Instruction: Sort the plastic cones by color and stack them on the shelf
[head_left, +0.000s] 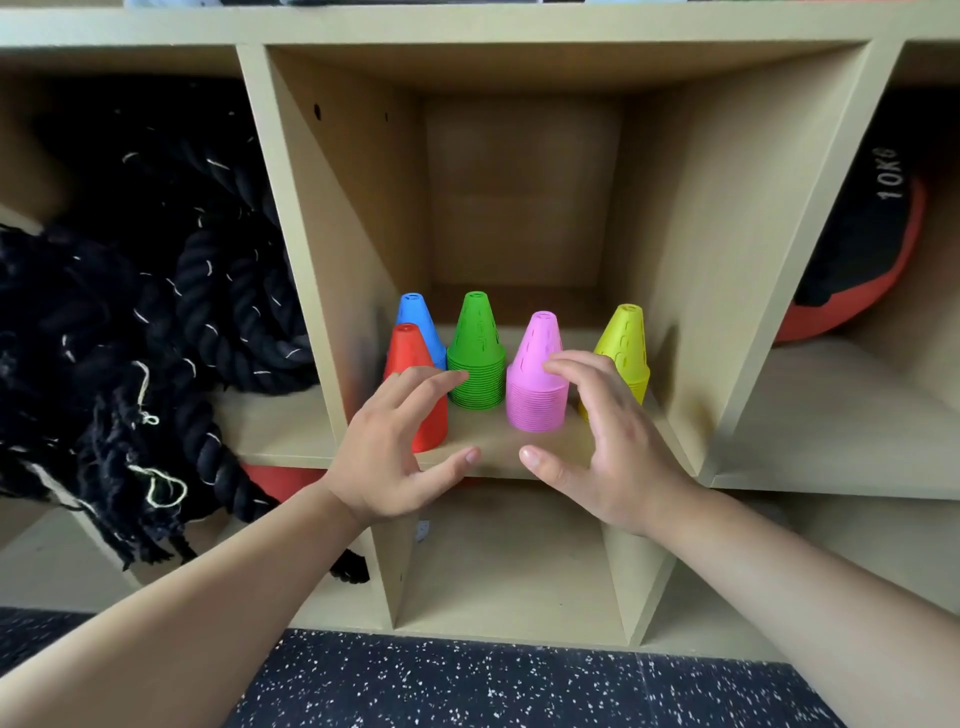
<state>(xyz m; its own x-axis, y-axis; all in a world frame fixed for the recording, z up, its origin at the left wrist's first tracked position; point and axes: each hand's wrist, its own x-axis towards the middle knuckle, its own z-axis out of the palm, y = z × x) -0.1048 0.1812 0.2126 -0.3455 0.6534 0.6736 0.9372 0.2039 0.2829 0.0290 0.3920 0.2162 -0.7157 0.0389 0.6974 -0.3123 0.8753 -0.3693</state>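
Plastic cones sorted by colour stand upright in one compartment of a beige wooden cube shelf (675, 234): red cones (408, 353) front left, blue cones (413, 315) just behind, then green stack (477, 358), pink stack (535, 387) and yellow stack (623, 338) to the right.

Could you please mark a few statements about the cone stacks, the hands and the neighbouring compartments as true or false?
1. The red stack, blue stack, green stack, pink stack and yellow stack share one compartment. True.
2. The blue stack stands in front of the red stack. False: it stands behind it.
3. The left hand and right hand have spread fingers and grip no cone. True.
4. The black rope lies in the compartment to the right of the cones. False: it lies to the left; a ball marked 10KG sits to the right.
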